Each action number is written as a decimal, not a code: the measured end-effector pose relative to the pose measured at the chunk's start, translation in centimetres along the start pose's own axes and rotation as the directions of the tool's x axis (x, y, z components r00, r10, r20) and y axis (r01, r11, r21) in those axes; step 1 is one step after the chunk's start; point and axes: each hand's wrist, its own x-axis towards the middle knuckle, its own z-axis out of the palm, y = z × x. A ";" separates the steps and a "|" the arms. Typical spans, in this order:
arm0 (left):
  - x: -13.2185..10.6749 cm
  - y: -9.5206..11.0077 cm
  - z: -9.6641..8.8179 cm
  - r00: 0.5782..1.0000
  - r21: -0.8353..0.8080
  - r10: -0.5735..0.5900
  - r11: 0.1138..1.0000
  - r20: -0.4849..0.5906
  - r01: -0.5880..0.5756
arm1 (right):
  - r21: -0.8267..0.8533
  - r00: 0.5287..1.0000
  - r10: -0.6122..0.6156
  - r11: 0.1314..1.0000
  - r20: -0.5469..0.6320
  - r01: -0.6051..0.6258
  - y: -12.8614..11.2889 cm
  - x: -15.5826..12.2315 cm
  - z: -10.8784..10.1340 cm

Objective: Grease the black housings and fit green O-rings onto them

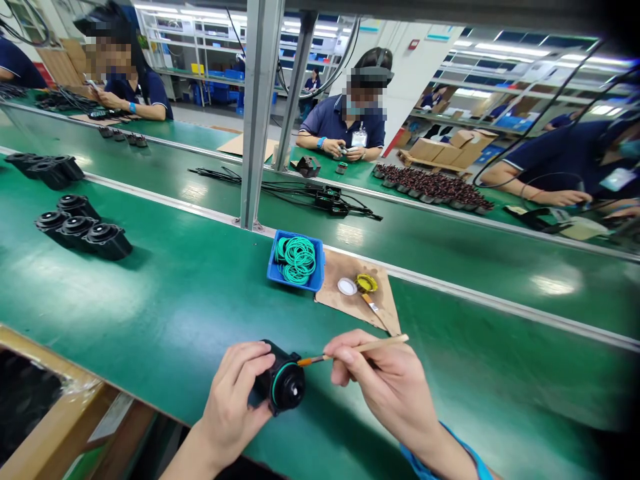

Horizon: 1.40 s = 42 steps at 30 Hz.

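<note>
My left hand (235, 393) is wrapped round a black plastic housing (289, 387), tilted so its round end faces right. A green rubber ring (276, 385) sits around that end. Between the fingertips and thumb of my right hand (380, 373) is a thin paintbrush (383, 343) with a pale wooden handle. Its orange bristles touch the housing's upper edge beside the ring. Beyond my hands stand a blue bin (321, 273) of green rings (299, 259) and a cardboard sheet (335, 308) with a yellow-rimmed lid or tub (367, 283), a white cap (347, 287) and another brush (370, 302).
Several black housings (80, 227) stand at the left on the green bench (200, 293). A metal post (253, 120) rises behind the blue bin. Across the conveyor, black cables (330, 200) lie near a co-worker (345, 120); other people sit at both sides.
</note>
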 end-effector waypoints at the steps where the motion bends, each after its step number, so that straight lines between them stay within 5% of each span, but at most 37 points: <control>1: 0.0 0.0 0.0 1.000 0.006 0.003 1.000 -0.003 -0.003 | -0.012 1.000 -0.015 1.000 -0.003 0.015 -0.1 0.1 0.1; 9: -0.2 -0.1 -0.1 1.000 0.044 -0.006 0.999 0.003 0.006 | -0.036 0.995 -0.065 0.997 0.079 0.068 -0.8 0.6 1.0; 15: -0.3 -0.2 -0.1 1.000 0.069 -0.014 0.998 -0.013 0.014 | -0.017 0.964 -0.211 0.976 0.163 0.217 -1.7 0.4 1.5; 25: -0.1 -0.2 -0.2 0.993 0.038 -0.105 0.993 -0.059 0.107 | -0.075 0.793 -0.464 0.844 0.393 0.531 -1.4 -1.3 2.8; 32: 0.3 -0.1 -0.1 0.973 -0.002 -0.200 0.980 -0.114 0.201 | -0.197 0.707 -0.492 0.732 0.508 0.652 -1.0 -1.3 2.5; 35: 0.2 -0.2 -0.1 0.951 -0.054 -0.278 0.961 -0.135 0.273 | -0.155 0.750 -0.455 0.798 0.481 0.583 -1.3 -0.9 1.1; 42: -0.8 -0.6 0.3 0.860 -0.178 -0.505 0.855 -0.075 0.486 | 0.032 0.963 -0.246 0.969 0.113 0.244 -0.1 -0.8 -0.2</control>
